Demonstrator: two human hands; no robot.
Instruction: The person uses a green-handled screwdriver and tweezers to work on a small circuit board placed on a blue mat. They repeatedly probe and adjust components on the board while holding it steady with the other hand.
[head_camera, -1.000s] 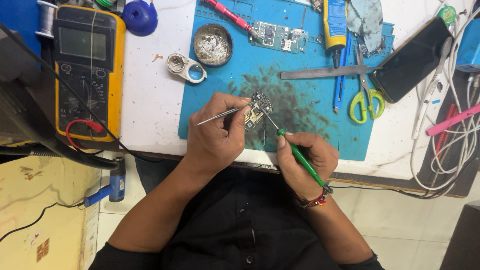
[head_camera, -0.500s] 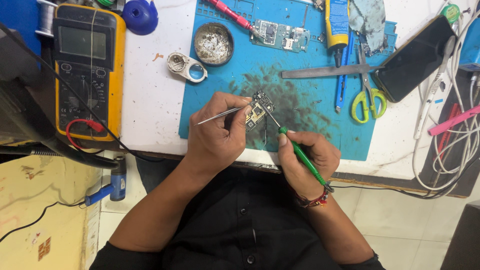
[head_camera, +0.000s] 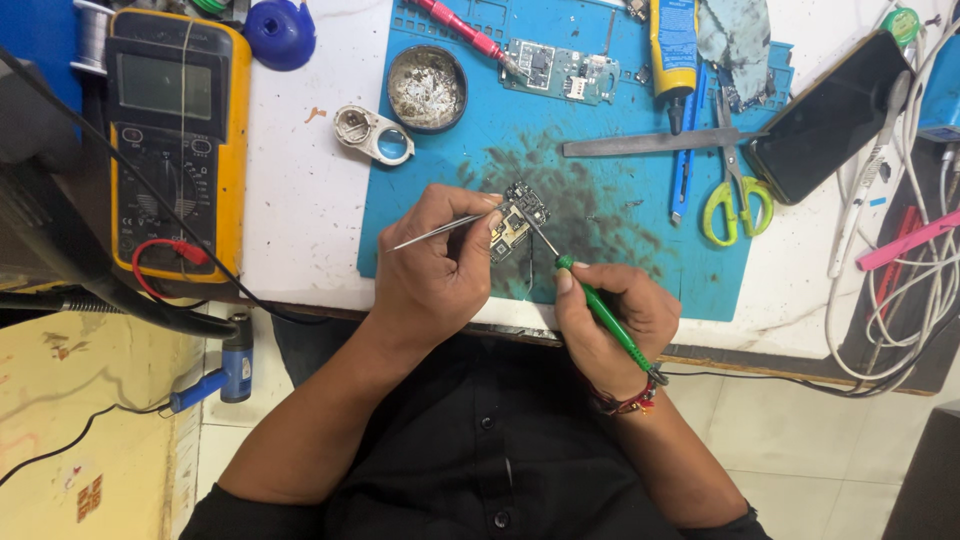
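Left hand (head_camera: 435, 275) pinching tweezers (head_camera: 440, 229) to steady small circuit board (head_camera: 516, 220) on stained blue mat (head_camera: 640, 265), right hand (head_camera: 610, 320) gripping green soldering iron (head_camera: 597, 310), tip touching board for precise work.

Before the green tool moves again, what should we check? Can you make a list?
1. Left hand grips the tweezers: ok.
2. Small circuit board sits on the blue mat, steadied by the left hand: ok.
3. Right hand holds the green-handled iron like a pen, tip at the board: ok.
4. Whether the tip actually touches the board: cannot tell.
5. Whether the iron is hot: cannot tell.
6. Scissors and metal ruler lie apart from the board: ok.
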